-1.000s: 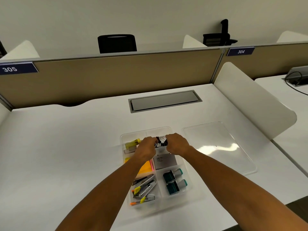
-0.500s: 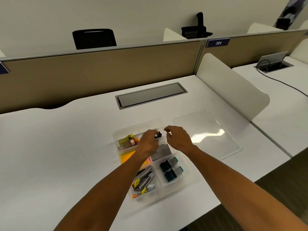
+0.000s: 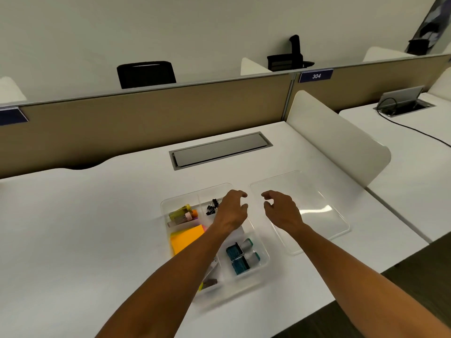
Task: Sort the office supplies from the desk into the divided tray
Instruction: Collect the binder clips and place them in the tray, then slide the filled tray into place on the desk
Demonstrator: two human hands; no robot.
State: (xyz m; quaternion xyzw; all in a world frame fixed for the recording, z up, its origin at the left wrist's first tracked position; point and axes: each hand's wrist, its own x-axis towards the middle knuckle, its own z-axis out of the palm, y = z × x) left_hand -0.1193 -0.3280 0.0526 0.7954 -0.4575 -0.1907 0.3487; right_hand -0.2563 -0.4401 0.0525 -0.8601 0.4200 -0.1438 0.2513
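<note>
The clear divided tray (image 3: 168, 202) sits on the white desk in front of me. Black binder clips (image 3: 211, 207) lie loose in its far middle compartment. Highlighters (image 3: 182, 213) fill the far left one, orange sticky notes (image 3: 187, 237) the one below it, and two teal-and-grey items (image 3: 242, 256) the near right one. My left hand (image 3: 233, 211) hovers over the tray's far right part, fingers loosely curled, holding nothing. My right hand (image 3: 280, 209) hovers just right of the tray over the clear lid (image 3: 317, 203), fingers also relaxed and holding nothing. My left forearm hides the near left compartment.
A grey cable hatch (image 3: 219, 150) is set into the desk behind the tray. A white side divider (image 3: 341, 140) stands at the right, a tan partition (image 3: 146, 123) at the back. The neighbouring desk has an open cable box (image 3: 402, 103) with a black cord.
Both hands let go of the binder clips, which now lie in the tray's far compartment. The hands have spread apart and shifted right, toward the clear lid.
</note>
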